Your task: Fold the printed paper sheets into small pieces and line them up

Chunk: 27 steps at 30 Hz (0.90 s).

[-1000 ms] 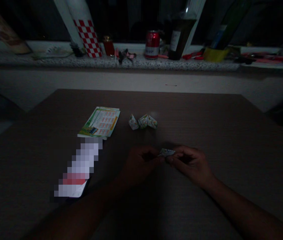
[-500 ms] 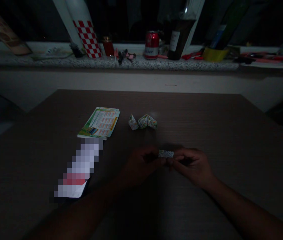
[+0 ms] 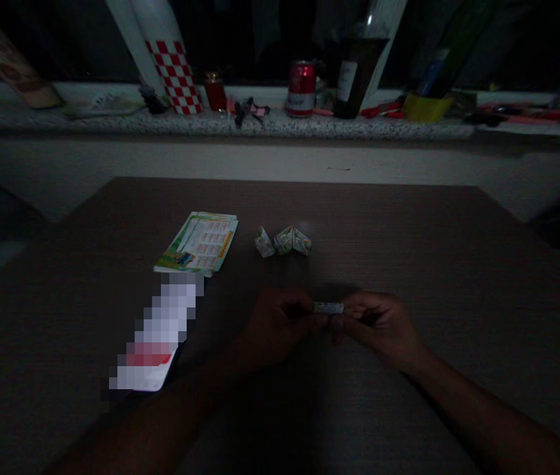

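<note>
A small folded piece of printed paper (image 3: 328, 308) is pinched between both hands above the table. My left hand (image 3: 284, 323) grips its left end, with thumb and fingers closed. At its right end, my right hand (image 3: 378, 323) has the fingers bent and the thumb pressed near the left thumb. The fingertips partly hide the paper's lower edge. Beyond the hands lie folded paper pieces: a single pointed one (image 3: 264, 243) and, to its right, a peaked one (image 3: 293, 241) with similar print.
A stack of printed calendar cards (image 3: 205, 241) lies left on the table (image 3: 383, 231). Nearer me is a lit, pixelated phone (image 3: 154, 343). Along the granite sill (image 3: 270, 128) stand a red can (image 3: 301, 89), a dark bottle (image 3: 353, 82) and a checkered bottle (image 3: 175, 76).
The visible strip of paper between my hands has become narrower, its upper edge tipped or folded down. Both hands stay almost in place.
</note>
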Available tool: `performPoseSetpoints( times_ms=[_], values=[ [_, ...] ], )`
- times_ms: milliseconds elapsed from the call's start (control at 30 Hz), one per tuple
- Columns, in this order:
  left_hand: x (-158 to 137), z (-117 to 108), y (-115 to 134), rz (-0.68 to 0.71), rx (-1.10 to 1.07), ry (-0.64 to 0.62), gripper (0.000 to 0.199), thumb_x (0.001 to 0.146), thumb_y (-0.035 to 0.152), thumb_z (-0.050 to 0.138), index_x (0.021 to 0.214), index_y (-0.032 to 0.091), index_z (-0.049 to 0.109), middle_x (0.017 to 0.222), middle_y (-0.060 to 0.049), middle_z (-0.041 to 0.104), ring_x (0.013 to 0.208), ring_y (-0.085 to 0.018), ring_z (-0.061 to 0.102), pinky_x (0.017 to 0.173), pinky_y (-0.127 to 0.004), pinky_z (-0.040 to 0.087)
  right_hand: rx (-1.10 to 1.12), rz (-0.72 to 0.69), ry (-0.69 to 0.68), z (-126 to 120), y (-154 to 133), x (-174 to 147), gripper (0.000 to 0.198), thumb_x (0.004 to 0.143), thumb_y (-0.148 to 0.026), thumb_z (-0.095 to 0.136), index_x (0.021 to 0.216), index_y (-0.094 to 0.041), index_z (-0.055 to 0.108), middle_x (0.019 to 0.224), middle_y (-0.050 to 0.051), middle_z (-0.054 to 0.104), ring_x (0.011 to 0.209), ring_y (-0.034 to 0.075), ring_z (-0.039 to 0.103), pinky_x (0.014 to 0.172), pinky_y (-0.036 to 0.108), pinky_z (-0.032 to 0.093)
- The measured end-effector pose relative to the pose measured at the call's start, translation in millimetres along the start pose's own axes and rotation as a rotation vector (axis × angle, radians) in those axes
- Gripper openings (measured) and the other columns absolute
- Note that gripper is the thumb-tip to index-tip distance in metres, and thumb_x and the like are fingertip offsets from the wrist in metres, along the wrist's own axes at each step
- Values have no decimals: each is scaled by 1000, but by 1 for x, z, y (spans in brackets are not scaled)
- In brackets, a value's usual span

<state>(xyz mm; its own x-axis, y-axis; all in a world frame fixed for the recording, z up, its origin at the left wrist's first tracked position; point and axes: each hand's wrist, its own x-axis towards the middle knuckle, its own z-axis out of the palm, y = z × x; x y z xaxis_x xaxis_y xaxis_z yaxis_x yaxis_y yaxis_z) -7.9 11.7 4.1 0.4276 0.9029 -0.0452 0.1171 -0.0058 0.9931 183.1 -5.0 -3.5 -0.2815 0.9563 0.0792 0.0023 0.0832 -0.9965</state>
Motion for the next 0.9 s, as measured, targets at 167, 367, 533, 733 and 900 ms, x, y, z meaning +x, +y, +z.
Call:
performPoseSetpoints(
  times_ms=[167,367,533,733,900],
  values=[
    [0,3,-8,-7,-27,12,18,77,31,69,75,14,65,64,1,61,58,-10,53,53,-20,37,14,-27,-7,-2,-2,0,19,75,-28,74,66,-15,65,53,2,67,44,11,61,43,20,48],
    [-2,3,1,58,39,25,14,82,26,64,75,13,68,65,-1,64,62,-12,58,59,-22,42,25,-21,-13,-2,1,1,16,78,-30,73,75,-15,67,57,2,68,49,11,62,46,20,49],
    [-2,4,0,60,16,13,16,81,28,65,76,13,67,65,-1,64,61,-12,58,57,-21,42,0,-62,-25,-2,-1,1,15,81,-27,69,74,-14,68,58,3,69,48,11,62,47,19,48],
    [-3,6,-3,56,-11,32,14,84,27,63,85,14,67,75,-2,68,68,-13,62,62,-21,46,34,-8,-49,-4,1,4,17,78,-31,72,75,-15,67,59,2,70,49,11,62,47,20,49],
    [-4,3,0,87,89,45,13,86,24,61,82,14,67,70,-1,66,65,-12,61,61,-21,45,-47,-57,7,-4,1,4,16,80,-31,70,79,-15,71,62,4,71,51,12,65,48,21,51]
  ],
)
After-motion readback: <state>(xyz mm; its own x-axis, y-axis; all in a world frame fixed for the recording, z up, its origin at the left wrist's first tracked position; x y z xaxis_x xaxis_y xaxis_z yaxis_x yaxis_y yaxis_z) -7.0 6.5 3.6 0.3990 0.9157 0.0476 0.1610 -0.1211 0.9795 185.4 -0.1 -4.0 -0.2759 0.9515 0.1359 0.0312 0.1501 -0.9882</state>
